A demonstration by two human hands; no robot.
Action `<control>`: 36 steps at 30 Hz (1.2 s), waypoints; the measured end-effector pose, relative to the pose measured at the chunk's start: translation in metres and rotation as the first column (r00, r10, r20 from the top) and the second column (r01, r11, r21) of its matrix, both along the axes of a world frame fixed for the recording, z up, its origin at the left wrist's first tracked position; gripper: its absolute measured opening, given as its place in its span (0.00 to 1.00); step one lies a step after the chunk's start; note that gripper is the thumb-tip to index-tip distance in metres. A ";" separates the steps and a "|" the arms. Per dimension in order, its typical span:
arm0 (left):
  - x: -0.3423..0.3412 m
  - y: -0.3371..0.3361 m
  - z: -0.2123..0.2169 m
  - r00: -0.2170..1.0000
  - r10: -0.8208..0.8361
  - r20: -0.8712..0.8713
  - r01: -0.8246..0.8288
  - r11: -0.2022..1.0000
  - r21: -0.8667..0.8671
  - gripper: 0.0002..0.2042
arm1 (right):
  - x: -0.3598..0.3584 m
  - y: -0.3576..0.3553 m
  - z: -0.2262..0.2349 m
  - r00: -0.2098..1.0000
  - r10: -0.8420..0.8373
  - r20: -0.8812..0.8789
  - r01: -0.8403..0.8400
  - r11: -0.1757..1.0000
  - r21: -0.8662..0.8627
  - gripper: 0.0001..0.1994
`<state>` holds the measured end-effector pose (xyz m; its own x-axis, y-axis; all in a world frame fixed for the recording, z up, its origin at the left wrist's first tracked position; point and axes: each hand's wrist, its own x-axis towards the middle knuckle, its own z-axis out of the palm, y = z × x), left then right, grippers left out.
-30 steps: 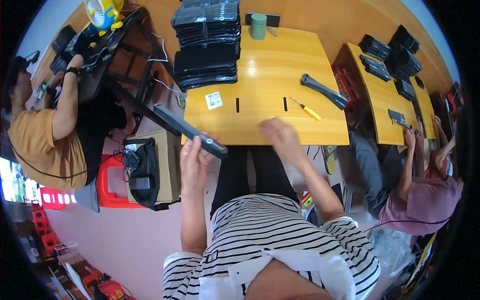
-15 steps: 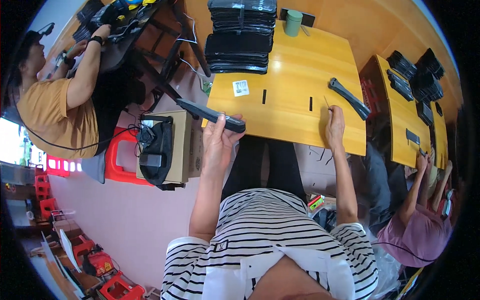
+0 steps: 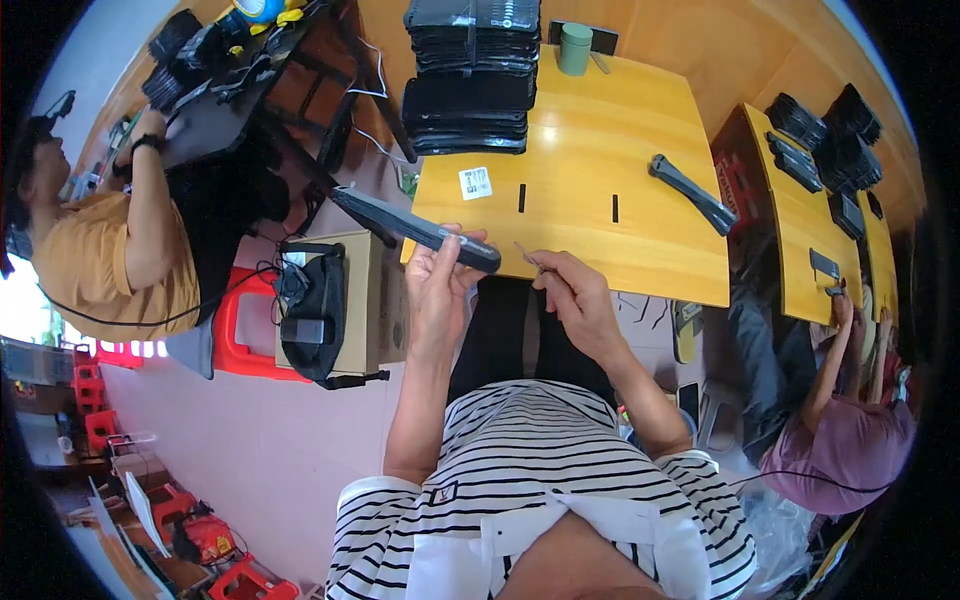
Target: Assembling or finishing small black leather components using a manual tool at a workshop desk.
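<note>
Black bar point(image 3: 412, 227) in left hand point(image 3: 436, 288); green canister point(image 3: 574, 52) lidded.

Worktables and floor. The central yellow wooden table point(image 3: 600, 130) carries, at its far left, a tall stack of flat black pieces point(image 3: 468, 95); near the middle of its far edge stands a green canister point(image 3: 575, 50). A white printed label point(image 3: 475, 183) lies nearer the front, left of two short, parallel dark strips point(image 3: 522, 198). A long black part point(image 3: 692, 194) rests obliquely near the right edge. The right-hand yellow table point(image 3: 795, 225) bears black bundles point(image 3: 850, 140) and a small dark flat piece point(image 3: 824, 263). On the pale floor point(image 3: 250, 440) stands a red stool point(image 3: 233, 325).
</note>
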<state>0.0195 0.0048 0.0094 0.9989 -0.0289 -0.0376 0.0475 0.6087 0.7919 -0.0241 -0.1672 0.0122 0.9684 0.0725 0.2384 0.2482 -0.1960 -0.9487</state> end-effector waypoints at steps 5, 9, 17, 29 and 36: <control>-0.019 -0.003 -0.004 0.957 -0.288 0.002 0.287 0.953 0.101 0.12 | 0.006 -0.006 -0.003 0.997 -0.023 0.072 0.020 0.999 0.039 0.12; -0.030 -0.017 -0.013 0.912 -0.405 -0.068 0.410 0.900 0.149 0.15 | -0.005 -0.004 -0.002 0.983 0.078 -0.164 -0.037 0.969 0.243 0.10; -0.019 0.002 -0.015 0.983 -0.181 0.035 0.183 0.979 -0.090 0.11 | 0.008 -0.092 0.168 0.979 -0.165 0.116 0.193 0.936 -0.295 0.19; -0.007 0.019 -0.011 0.980 -0.200 0.011 0.200 0.978 -0.051 0.14 | 0.046 -0.116 0.351 0.894 -0.306 0.328 0.443 0.720 -0.534 0.29; -0.008 0.023 -0.003 0.980 -0.197 0.015 0.197 0.978 -0.071 0.12 | 0.138 -0.167 0.307 0.899 -0.307 0.312 0.436 0.567 -0.699 0.29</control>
